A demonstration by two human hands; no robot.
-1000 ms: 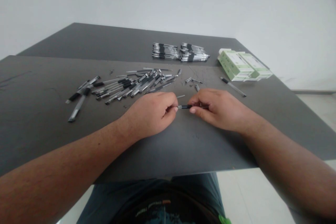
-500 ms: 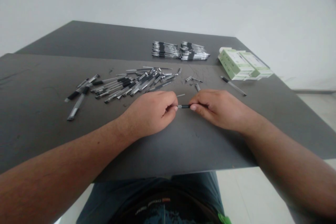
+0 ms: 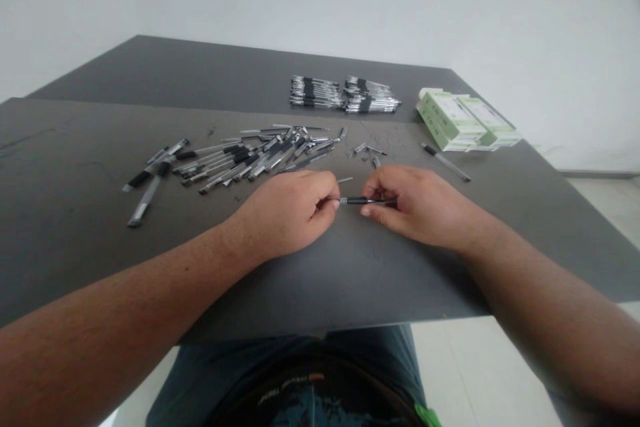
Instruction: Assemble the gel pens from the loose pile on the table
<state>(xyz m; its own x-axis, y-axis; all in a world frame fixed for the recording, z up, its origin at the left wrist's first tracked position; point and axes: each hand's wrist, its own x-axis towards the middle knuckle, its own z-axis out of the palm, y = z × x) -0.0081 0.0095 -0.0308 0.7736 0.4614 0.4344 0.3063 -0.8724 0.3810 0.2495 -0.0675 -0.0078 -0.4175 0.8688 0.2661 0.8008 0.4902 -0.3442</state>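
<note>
Between my two hands, just above the table, is a pen (image 3: 357, 201) with a black grip, lying level from left to right. My left hand (image 3: 300, 210) pinches its left end between thumb and fingers. Around its other end my right hand (image 3: 415, 203) is loosely curled, thumb and index finger apart; the pen's end runs in between them. Beyond my left hand lies a heap of pen parts (image 3: 240, 163), clear barrels with black grips, caps and thin refills. A few loose caps (image 3: 377, 162) rest just past my right hand.
Stacked pens (image 3: 314, 93) lie in bundles at the back of the grey table (image 3: 350, 280). Green and white boxes (image 3: 450, 121) stand at the back right, with a single pen barrel (image 3: 447, 163) before them. More barrels (image 3: 150, 193) lie crossed at the left.
My right thumb and fingers have parted and loosened from the pen's grip, so more of the pen shows. My left hand keeps its pinch in the same place.
</note>
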